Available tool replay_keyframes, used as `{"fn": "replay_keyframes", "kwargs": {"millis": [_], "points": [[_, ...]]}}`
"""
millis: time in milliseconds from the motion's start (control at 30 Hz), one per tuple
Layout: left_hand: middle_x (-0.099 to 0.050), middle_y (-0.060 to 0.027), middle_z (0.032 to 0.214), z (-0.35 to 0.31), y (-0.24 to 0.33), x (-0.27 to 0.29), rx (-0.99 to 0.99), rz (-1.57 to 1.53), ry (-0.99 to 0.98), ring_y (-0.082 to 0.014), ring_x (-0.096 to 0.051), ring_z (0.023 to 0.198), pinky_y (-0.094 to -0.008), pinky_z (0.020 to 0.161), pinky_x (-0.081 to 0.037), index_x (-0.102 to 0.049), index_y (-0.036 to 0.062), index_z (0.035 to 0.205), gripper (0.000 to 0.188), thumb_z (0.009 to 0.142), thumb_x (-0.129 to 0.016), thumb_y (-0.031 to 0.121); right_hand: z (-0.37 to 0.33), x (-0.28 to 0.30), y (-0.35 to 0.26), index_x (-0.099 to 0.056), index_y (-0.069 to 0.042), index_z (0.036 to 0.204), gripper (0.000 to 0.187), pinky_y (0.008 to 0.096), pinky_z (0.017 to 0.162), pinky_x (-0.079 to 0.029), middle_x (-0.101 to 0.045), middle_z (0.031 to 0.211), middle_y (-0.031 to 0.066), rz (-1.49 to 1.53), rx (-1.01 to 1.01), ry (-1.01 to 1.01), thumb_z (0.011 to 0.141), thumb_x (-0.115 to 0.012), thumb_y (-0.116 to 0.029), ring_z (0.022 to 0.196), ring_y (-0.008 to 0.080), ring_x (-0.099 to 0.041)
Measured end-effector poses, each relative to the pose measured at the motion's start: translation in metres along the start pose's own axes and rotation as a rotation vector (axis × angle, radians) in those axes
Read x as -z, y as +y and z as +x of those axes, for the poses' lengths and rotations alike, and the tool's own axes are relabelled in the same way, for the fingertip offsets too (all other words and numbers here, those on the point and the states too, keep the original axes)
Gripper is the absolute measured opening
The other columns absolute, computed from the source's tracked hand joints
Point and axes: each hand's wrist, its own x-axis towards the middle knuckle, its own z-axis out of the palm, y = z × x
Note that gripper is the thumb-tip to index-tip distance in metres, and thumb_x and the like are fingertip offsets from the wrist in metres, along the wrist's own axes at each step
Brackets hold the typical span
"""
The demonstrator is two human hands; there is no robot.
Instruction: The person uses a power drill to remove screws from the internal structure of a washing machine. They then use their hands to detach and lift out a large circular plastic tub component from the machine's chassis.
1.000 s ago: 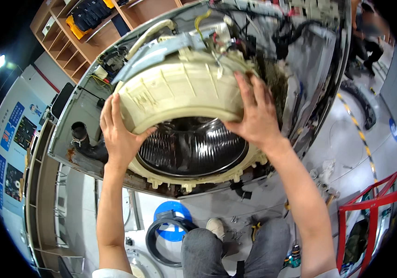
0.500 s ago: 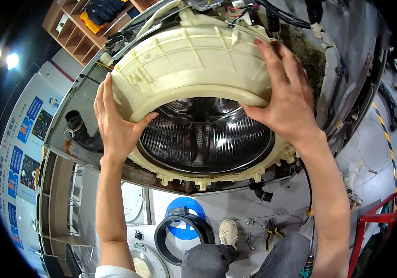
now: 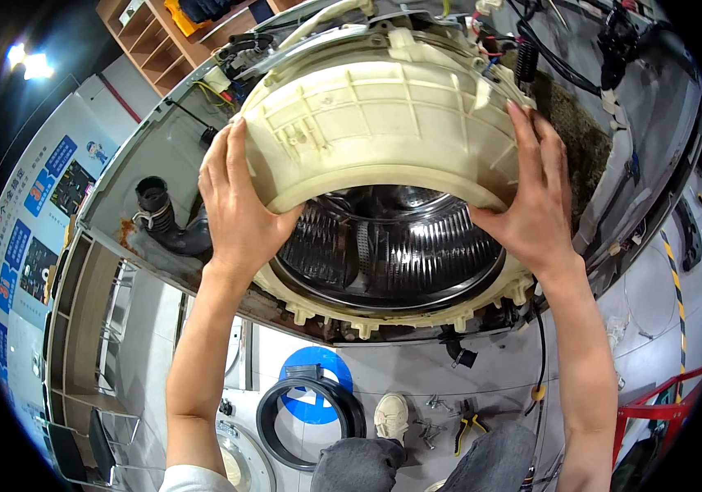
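Note:
Both hands grip a cream plastic washing-machine tub cover (image 3: 367,123), a wide ribbed arc over the far half of the drum. My left hand (image 3: 240,205) clasps its left end, fingers along the outer side and thumb at the inner edge. At the right end, my right hand (image 3: 533,193) holds it the same way, fingers spread over the ribbed side and thumb on the inner lip. Below the arc shows the shiny steel drum (image 3: 392,254). Around the drum's near side runs a cream rim (image 3: 363,320) with lugs; whether it joins the cover I cannot tell.
The grey machine cabinet surrounds the tub, with a black hose (image 3: 175,230) at left and loose cables (image 3: 548,61) at far right. On the floor lie a black rubber door gasket (image 3: 267,430), yellow-black pliers (image 3: 466,426) and several screws (image 3: 430,432). A red frame (image 3: 654,394) stands at right.
The view has shifted, so the machine sits farther right and its far parts lower in the picture. Both hands keep their hold on the tub cover.

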Motion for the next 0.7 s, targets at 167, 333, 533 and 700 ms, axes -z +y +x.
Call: {"fn": "replay_keyframes", "kwargs": {"millis": [167, 333, 533, 700], "points": [[-0.039, -0.0218, 0.139, -0.002, -0.002, 0.001, -0.005, -0.011, -0.005, -0.0381, -0.038, 0.129, -0.0477, 0.107, -0.031, -0.028, 0.0036, 0.147, 0.105, 0.060, -0.085, 0.022, 0.003, 0.002, -0.005, -0.033, -0.018, 0.148, 0.108, 0.0465, 0.105, -0.039, -0.039, 0.138, 0.0181, 0.007, 0.005, 0.010, 0.053, -0.085, -0.011, 0.125, 0.0392, -0.043], [-0.039, -0.0202, 0.140, -0.002, -0.001, 0.001, 0.021, -0.023, -0.013, -0.0383, -0.038, 0.129, -0.0470, 0.108, -0.032, -0.028, 0.0040, 0.147, 0.106, 0.060, -0.087, 0.021, -0.001, 0.003, -0.004, -0.033, -0.018, 0.148, 0.108, 0.0462, 0.105, -0.039, -0.039, 0.138, 0.0182, -0.009, -0.042, -0.022, 0.054, -0.085, -0.014, 0.125, 0.0388, -0.043], [-0.037, -0.0220, 0.141, -0.001, 0.005, 0.002, 0.030, 0.016, -0.053, -0.0397, -0.036, 0.130, -0.0472, 0.109, -0.031, -0.023, 0.0015, 0.148, 0.107, 0.065, -0.087, 0.024, -0.004, 0.003, 0.000, -0.033, -0.020, 0.148, 0.105, 0.0454, 0.105, -0.040, -0.040, 0.140, 0.0154, -0.032, 0.001, 0.017, 0.057, -0.085, -0.015, 0.126, 0.0369, -0.044], [-0.033, -0.0245, 0.142, -0.001, 0.008, -0.001, 0.031, 0.035, -0.091, -0.0413, -0.034, 0.130, -0.0485, 0.109, -0.030, -0.019, 0.0000, 0.149, 0.108, 0.067, -0.085, 0.020, -0.011, -0.004, 0.004, -0.034, -0.023, 0.148, 0.104, 0.0446, 0.104, -0.042, -0.042, 0.140, 0.0119, -0.074, 0.000, 0.089, 0.057, -0.084, -0.013, 0.125, 0.0347, -0.046]]}}
